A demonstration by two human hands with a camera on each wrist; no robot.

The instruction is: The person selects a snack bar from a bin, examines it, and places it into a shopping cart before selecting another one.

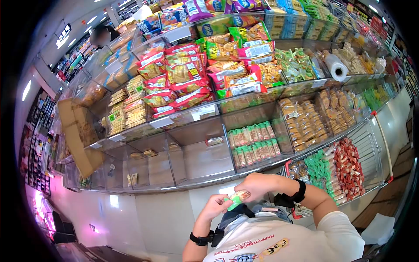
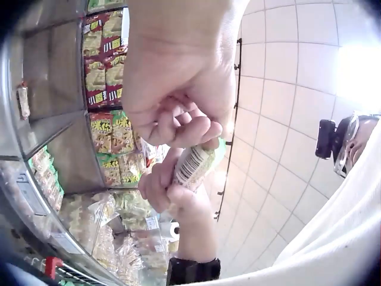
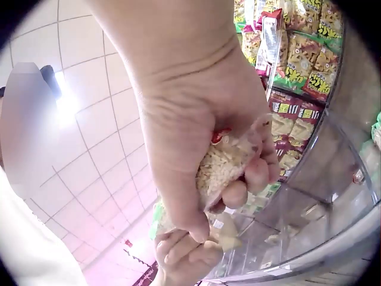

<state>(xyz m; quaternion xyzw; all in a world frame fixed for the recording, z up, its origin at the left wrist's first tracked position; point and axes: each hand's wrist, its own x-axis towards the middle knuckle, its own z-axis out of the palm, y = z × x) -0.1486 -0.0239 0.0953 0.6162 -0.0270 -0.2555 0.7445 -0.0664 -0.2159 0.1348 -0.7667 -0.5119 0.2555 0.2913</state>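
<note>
Close in front of the person's shirt, both hands hold one small snack packet [image 1: 237,200] with a green end. My right hand [image 1: 254,184] grips it, fingers curled round its body. In the right wrist view, pale puffed-grain pieces show through the clear wrapper [image 3: 221,173], with a bit of red beside the palm. My left hand [image 1: 215,206] pinches the green end between thumb and curled fingers. A printed barcode [image 2: 191,165] faces the left wrist camera, between the left hand [image 2: 178,113] and the right hand [image 2: 161,185].
A tiered shelf has red snack bags [image 1: 187,70] above and low bins below. One bin [image 1: 251,137] holds rows of green-and-white packets. At right stands a shopping cart [image 1: 374,163] with green and red packets [image 1: 349,168]. A cardboard piece [image 1: 76,131] leans at left.
</note>
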